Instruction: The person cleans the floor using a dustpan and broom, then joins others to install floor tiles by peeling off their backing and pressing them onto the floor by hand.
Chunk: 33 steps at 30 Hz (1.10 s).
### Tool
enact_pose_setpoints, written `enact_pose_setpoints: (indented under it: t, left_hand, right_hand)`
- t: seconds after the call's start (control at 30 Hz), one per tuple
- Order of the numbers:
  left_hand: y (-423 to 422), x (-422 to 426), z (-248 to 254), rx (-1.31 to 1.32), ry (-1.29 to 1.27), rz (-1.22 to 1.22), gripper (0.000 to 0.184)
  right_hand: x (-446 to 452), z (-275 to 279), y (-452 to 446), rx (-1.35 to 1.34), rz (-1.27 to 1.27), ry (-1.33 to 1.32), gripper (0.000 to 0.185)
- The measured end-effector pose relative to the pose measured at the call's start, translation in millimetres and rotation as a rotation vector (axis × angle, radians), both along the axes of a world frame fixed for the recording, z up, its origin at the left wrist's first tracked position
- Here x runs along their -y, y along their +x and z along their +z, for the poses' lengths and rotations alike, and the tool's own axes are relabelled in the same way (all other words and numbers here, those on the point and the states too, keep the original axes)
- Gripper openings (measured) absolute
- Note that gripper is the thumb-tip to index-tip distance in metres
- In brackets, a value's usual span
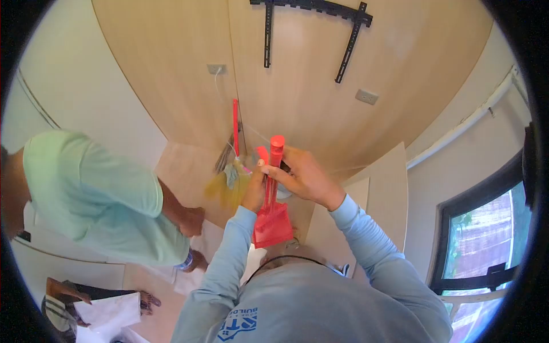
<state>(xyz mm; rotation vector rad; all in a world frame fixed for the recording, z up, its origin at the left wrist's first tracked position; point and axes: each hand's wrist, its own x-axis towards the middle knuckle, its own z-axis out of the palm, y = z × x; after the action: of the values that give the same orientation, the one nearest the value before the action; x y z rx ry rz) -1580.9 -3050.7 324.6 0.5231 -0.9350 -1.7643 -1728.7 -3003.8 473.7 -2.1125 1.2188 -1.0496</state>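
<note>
A red plastic dustpan [273, 226] hangs in front of my chest, its long handle pointing up and away from me. My right hand [311, 180] is closed around the upper handle from the right, thumb across its front. From the left, my left hand [255, 187] grips close to the same handle, thumb up. A short red piece [262, 153] sticks out above my left fingers; whether it belongs to the dustpan I cannot tell. Something dark shows partly behind my right fingers.
Against the wooden wall lean a red stick [235, 126] and a broom [224, 157], with a yellow bag [226, 190] below. A person in a pale green shirt [97, 194] stands left; another person's hands hold white sheets [111, 308] lower left. A board [386, 200] stands right. A black wall bracket [314, 7] hangs above.
</note>
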Motion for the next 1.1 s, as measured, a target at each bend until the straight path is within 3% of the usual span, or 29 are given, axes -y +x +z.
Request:
enact_pose_setpoints:
  t: [0.1,0.2,0.3,0.4,0.5,0.7,0.83,1.1]
  left_hand:
    - [3,4,-18,0.048,-0.167,-0.023,0.036]
    - [18,9,-9,-0.096,-0.243,-0.186,0.033]
    - [24,5,14,-0.004,-0.322,-0.219,0.053]
    - [25,3,29,0.350,-0.386,-0.176,0.064]
    - [20,0,45,0.363,-0.370,-0.098,0.046]
    - [18,6,45,0.375,-0.426,-0.074,0.046]
    - [23,7,50,0.591,-0.503,-0.081,0.041]
    - [23,19,31,0.635,-0.645,0.028,0.053]
  right_hand:
    - [-1,7,2,-0.037,0.020,0.013,0.035]
    - [2,8,7,-0.049,0.024,-0.006,0.033]
    - [1,10,9,-0.015,-0.002,-0.033,0.032]
    - [2,18,9,0.018,-0.014,-0.004,0.031]
    - [8,15,7,0.030,-0.025,0.018,0.030]
    - [13,21,4,-0.003,0.010,-0.038,0.028]
    - [17,23,4,-0.057,0.044,-0.121,0.029]
    - [28,24,5,-0.045,0.083,-0.028,0.033]
